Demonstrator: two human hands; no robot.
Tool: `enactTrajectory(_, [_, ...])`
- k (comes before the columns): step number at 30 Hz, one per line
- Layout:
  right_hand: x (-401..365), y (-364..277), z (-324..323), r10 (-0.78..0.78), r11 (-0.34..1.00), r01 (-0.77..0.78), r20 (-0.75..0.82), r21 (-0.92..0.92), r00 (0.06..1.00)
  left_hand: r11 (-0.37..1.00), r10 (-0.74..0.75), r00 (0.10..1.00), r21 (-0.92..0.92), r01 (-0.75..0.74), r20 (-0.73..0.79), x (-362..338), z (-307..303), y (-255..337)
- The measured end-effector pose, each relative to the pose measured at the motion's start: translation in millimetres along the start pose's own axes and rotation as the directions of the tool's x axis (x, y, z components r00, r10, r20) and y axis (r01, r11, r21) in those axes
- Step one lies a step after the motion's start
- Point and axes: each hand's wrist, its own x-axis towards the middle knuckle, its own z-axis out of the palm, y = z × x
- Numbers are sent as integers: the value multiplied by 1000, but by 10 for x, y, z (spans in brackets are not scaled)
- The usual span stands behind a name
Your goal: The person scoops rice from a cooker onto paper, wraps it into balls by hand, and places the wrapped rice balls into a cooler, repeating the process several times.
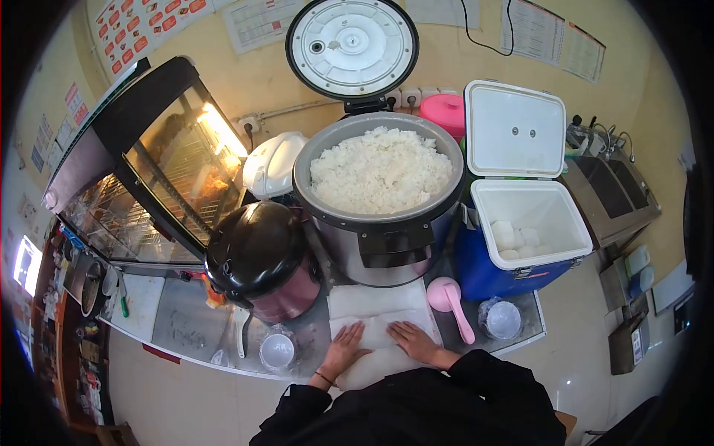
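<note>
Both palms lie on white paper sheets [375,301] at the counter's front edge. My left hand [345,349] is flat with its fingers spread on the paper, a dark band round the wrist. To its right, my right hand [413,341] also rests flat, fingers stretched out. Neither hand grips anything. Beyond the paper stands a large open cooker [342,241] heaped with white rice [383,171]. A pink scoop [446,295] lies right of the paper, near a plastic-wrapped white bowl [503,320]. On the left are a white spatula [241,331] and another wrapped bowl [277,351].
A dark-lidded pink cooker [266,256] and a glass warming cabinet [149,163] stand on the left. At the right, an open blue cooler [491,260] holds white wrapped bundles [513,238]. A metal sink [610,186] is farther right.
</note>
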Motion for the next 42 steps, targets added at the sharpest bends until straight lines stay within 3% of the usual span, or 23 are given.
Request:
enactTrajectory(1, [-32,25,9,4,999,-3,-32,42,999,999,-17,997,-48,13,-71,-73,22,-37])
enactTrajectory(4, [-40,56,-58,101,963,-93,-20,251,995,970,-144,990,-200,138,-13,-265,12,-120])
enactTrajectory(7, [57,157,-128,241,890,-270,124,368,963,925,-159,987,-344,160,30,-230,-91,-208])
enactTrajectory(10, [310,300,-227,439,610,-597,405,521,802,896,-297,916,-254,365,269,-114,-117,-362])
enactTrajectory(13, [517,415,41,537,713,-632,345,303,770,741,-516,736,-203,640,439,229,-198,-331])
enactTrajectory(16, [784,311,-132,554,747,-659,459,95,694,948,-306,949,118,297,69,322,-103,-432])
enactTrajectory(19, [683,128,-378,407,910,-410,293,-53,865,989,-47,998,138,42,35,298,-59,-547])
enactTrajectory(22, [381,166,-81,134,991,-127,179,-47,975,985,-167,952,-2,174,256,181,-44,-478])
enactTrajectory(23, [271,127,-66,130,991,-132,141,3,981,968,-222,914,-38,249,339,147,-67,-408])
enactTrajectory(26, [117,1,163,40,941,-22,49,-337,998,970,-213,969,145,195,124,-107,192,-209])
enactTrajectory(27, [114,-68,131,98,961,-84,43,-264,994,978,-148,988,152,141,34,-213,324,-184])
enactTrajectory(30, [120,-309,72,260,964,-258,23,-69,965,941,-240,970,238,240,-29,-194,203,196])
enactTrajectory(32, [139,-359,231,347,938,-347,-24,16,937,936,-298,954,199,289,18,-188,212,224])
enactTrajectory(35, [294,-409,480,621,753,-617,60,230,781,931,-344,938,145,336,34,-77,272,130])
enactTrajectory(36, [369,-345,531,655,577,-643,185,505,733,928,-366,929,102,360,49,-12,209,110])
enactTrajectory(38, [525,-193,539,585,24,-562,444,827,679,915,-403,911,9,404,89,190,0,111])
enactTrajectory(39, [648,-263,-58,423,-403,-618,736,675,528,925,-380,924,23,379,47,268,-105,146])
enactTrajectory(41, [752,-198,-481,269,-805,-387,859,449,436,961,-269,957,35,275,-109,288,-194,196])
enactTrajectory(42, [798,-170,-648,170,-930,-232,891,286,420,975,-205,960,49,218,-188,323,-242,206])
